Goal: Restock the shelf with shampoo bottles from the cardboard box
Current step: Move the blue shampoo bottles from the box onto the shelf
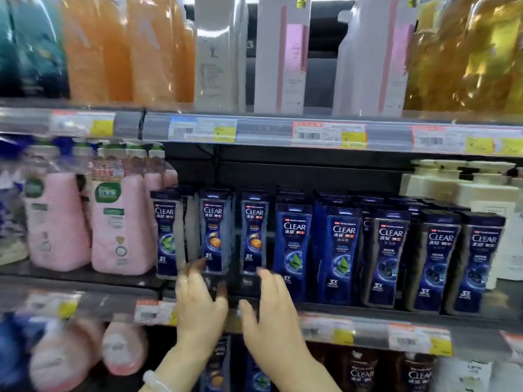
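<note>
Step in hand: both hands are at the front edge of the middle shelf [424, 314], seemingly straightening the row; neither carries a bottle.
Left hand [199, 302]: reaching in just below the orange-label CLEAR bottle [213, 232]; its fingers [195, 267] are apart and fairly straight, tips at that bottle's base, clamped on nothing. Blur hides whether they actually touch it.
Right hand [273, 309]: just right of the left hand, its fingers [267, 274] extended and loosely spread, tips at the foot of the second orange-label CLEAR bottle [254, 236]; holding nothing.
Shampoo on the shelf: a row of dark blue CLEAR bottles runs rightward from the pink pump bottles [85, 222] to the cream pump bottles [467, 199]. The right-hand bottles, such as the leaf-label CLEAR bottle [293, 250], stand at the shelf front with more behind them.
Gap: the three leftmost CLEAR bottles sit further back than the rest, with bare shelf in front of them.
Cardboard box: not in view, so how many bottles remain in it cannot be told.
Progress, as a judgement: much of the row looks stocked; left to do are filling or fronting the left part and whatever the box holds.
Shelf below: more CLEAR bottles [418, 372] show under the price strip [368, 333].
</note>
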Demonstrator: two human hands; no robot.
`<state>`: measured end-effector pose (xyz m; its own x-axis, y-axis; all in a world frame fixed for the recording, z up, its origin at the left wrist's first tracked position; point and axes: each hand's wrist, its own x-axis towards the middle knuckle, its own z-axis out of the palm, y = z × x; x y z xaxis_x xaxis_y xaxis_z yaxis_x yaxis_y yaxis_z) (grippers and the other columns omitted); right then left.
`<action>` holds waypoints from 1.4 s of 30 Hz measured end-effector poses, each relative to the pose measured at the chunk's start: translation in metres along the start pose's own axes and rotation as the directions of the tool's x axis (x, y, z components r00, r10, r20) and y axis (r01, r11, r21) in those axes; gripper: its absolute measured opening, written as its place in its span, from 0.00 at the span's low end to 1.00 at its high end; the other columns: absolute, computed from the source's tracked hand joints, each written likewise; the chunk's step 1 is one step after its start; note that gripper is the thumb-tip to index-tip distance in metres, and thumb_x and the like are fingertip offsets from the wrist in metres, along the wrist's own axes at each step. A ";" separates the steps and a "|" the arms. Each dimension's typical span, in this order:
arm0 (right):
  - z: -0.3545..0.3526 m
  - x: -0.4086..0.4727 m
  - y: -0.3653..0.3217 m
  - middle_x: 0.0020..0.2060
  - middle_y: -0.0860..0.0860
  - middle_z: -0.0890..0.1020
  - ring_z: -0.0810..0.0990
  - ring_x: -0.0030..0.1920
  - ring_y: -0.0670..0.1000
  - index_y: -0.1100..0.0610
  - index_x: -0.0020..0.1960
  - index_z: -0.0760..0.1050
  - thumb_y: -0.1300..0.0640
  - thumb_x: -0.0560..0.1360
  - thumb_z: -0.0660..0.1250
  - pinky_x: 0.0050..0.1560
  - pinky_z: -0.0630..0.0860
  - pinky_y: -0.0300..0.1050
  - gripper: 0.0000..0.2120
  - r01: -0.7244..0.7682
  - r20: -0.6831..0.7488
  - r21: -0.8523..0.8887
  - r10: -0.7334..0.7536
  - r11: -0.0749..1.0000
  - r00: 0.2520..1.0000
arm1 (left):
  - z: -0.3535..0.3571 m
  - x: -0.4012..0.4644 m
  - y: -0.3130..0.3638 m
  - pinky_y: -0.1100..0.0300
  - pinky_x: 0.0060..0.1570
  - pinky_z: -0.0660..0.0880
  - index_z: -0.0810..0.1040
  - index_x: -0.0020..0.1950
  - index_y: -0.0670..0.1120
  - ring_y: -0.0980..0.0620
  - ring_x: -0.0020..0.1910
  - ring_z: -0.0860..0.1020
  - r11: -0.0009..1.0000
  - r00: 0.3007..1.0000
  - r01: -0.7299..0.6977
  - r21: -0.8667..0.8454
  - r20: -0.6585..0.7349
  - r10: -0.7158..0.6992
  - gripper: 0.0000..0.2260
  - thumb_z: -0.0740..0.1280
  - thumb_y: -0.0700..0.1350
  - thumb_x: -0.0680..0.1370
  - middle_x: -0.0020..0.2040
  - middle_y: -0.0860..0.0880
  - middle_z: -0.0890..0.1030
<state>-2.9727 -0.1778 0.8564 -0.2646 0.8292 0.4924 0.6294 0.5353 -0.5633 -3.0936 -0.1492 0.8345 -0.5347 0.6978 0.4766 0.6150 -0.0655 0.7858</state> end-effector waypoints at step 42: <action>0.050 0.056 -0.026 0.59 0.57 0.73 0.78 0.56 0.57 0.61 0.70 0.54 0.49 0.75 0.64 0.49 0.75 0.47 0.32 -0.493 -0.353 -0.221 0.402 0.842 0.845 | -0.015 0.039 -0.012 0.55 0.28 0.75 0.71 0.61 0.34 0.38 0.37 0.81 0.944 0.950 -0.256 0.209 0.238 0.204 0.34 0.77 0.53 0.64 0.45 0.37 0.80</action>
<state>-3.0401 -0.1370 0.8654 0.2872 0.8592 0.4234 0.8214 0.0065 -0.5703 -3.1306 -0.1319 0.8496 -0.2442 0.8189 0.5194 0.8384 -0.0909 0.5375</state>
